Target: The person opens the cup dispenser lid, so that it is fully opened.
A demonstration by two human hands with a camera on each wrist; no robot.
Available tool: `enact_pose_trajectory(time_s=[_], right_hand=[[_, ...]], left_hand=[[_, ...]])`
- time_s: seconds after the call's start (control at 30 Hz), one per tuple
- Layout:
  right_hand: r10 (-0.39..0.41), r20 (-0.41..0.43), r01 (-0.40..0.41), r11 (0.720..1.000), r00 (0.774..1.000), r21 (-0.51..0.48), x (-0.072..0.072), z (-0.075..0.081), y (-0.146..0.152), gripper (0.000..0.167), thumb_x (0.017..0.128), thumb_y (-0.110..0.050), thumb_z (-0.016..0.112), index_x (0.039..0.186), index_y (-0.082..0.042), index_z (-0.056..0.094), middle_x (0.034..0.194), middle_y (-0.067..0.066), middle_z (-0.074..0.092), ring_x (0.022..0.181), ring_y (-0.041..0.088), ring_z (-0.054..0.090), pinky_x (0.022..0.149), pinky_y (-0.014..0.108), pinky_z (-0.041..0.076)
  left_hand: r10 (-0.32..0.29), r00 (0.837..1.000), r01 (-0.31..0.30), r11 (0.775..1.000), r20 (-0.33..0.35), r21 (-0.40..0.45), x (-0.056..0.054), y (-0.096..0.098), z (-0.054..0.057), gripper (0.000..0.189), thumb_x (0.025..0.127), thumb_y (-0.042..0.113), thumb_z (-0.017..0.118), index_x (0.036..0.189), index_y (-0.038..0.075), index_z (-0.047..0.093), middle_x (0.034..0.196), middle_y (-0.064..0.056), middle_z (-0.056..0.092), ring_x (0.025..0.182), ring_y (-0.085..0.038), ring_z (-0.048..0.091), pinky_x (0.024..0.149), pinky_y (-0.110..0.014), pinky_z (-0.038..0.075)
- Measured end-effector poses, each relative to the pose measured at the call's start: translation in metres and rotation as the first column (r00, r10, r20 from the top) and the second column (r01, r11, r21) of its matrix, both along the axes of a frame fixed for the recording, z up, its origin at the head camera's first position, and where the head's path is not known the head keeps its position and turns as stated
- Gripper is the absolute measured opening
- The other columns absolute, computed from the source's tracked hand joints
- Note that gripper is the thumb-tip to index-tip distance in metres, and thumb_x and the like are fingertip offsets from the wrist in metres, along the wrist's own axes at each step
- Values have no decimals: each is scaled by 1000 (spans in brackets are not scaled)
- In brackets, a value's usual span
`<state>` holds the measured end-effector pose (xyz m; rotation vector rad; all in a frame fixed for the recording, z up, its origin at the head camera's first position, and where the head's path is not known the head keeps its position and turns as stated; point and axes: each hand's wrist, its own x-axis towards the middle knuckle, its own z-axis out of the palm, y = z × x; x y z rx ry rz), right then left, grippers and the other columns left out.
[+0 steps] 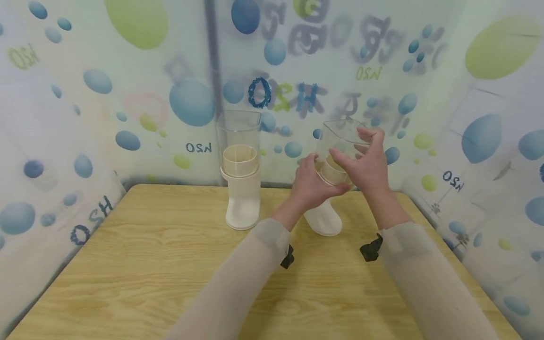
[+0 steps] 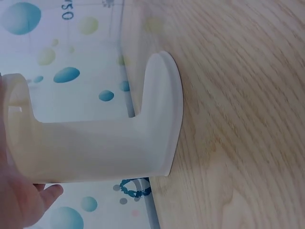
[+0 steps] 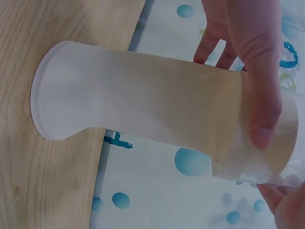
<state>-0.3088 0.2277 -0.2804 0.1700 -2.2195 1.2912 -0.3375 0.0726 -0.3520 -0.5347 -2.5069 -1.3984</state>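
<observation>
On the right of the head view, a cream plastic stand [image 1: 324,218] with a clear container [image 1: 335,134] on top leans slightly. My left hand [image 1: 312,182] grips the stand's upper ring [image 3: 232,124] from the left, its thumb across the front in the right wrist view. My right hand [image 1: 369,163] holds the clear container from the right, thumb in front and fingers round the far side. The foot [image 2: 164,114] of the stand is at the wooden table. The container's lower end is partly hidden by the hands.
A matching cream stand [image 1: 244,200] with its own clear container [image 1: 240,130] stands upright to the left. Both are on the wooden table [image 1: 140,264], near its back edge. Printed curtains [image 1: 161,118] with blue and green drops enclose the table's back and sides.
</observation>
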Motion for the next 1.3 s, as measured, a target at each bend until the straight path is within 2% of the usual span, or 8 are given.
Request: enact_pose_trajectory(time_s=[0.2, 0.33, 0.47, 0.67, 0.77, 0.97, 1.13, 1.3], right_hand=[[-26, 33, 26, 1000, 999, -2, 4, -2, 1, 93, 87, -52, 89, 156, -20, 34, 169, 7, 45, 147, 37, 58, 119, 62, 49], [-34, 43, 35, 999, 998, -9, 7, -6, 1, 93, 87, -52, 89, 156, -21, 34, 167, 10, 48, 146, 36, 59, 118, 60, 51], [-51, 18, 51, 999, 999, -8, 7, -9, 0, 91, 87, -51, 88, 155, -19, 36, 164, 12, 51, 143, 36, 62, 118, 58, 52], [-84, 0, 84, 996, 996, 20, 6, -4, 2, 91, 87, -55, 87, 154, -18, 39, 159, 14, 57, 139, 37, 66, 112, 59, 56], [-68, 27, 68, 997, 997, 29, 6, 0, 6, 91, 87, -57, 87, 154, -20, 38, 158, 16, 58, 139, 38, 67, 110, 60, 57], [-32, 96, 34, 999, 995, -15, 5, 9, 11, 91, 86, -60, 87, 153, -22, 39, 156, 16, 60, 136, 38, 68, 110, 59, 56], [-1, 151, 3, 1000, 989, -13, 6, 13, 13, 94, 88, -61, 85, 157, -22, 34, 162, 16, 53, 140, 39, 65, 112, 62, 54], [39, 147, -42, 999, 988, 21, 10, 15, 9, 95, 90, -56, 85, 159, -19, 32, 169, 17, 45, 148, 40, 58, 113, 65, 53]], left_hand=[[29, 1000, -29, 1000, -6, -12, 6, 5, -1, 125, 77, 65, 94, 169, 11, 28, 159, -10, 46, 137, -29, 53, 106, -50, 56], [8, 1000, -9, 1000, 28, 12, 7, 8, -5, 129, 76, 65, 95, 170, 10, 25, 162, -11, 45, 134, -27, 56, 108, -49, 56], [-16, 999, 14, 999, 40, 48, 5, 8, -6, 130, 74, 62, 97, 169, 10, 24, 163, -12, 46, 131, -27, 59, 106, -49, 58], [-9, 1000, 8, 999, 22, 41, 2, 11, -5, 126, 75, 63, 96, 167, 13, 25, 155, -11, 50, 122, -24, 59, 100, -45, 58], [18, 1000, -18, 999, 15, 27, 2, 14, -5, 125, 74, 64, 96, 165, 14, 26, 153, -9, 50, 121, -23, 58, 100, -43, 57], [57, 998, -57, 998, -8, 26, 3, 16, -3, 123, 73, 61, 96, 164, 14, 27, 148, -9, 50, 118, -24, 58, 98, -42, 57], [63, 998, -63, 998, 2, 22, 6, 15, -2, 124, 74, 59, 96, 165, 13, 27, 150, -9, 49, 118, -24, 58, 99, -43, 58], [42, 999, -42, 999, 18, 18, 5, 13, -2, 124, 76, 58, 96, 166, 13, 23, 151, -9, 48, 117, -24, 58, 97, -44, 58]])
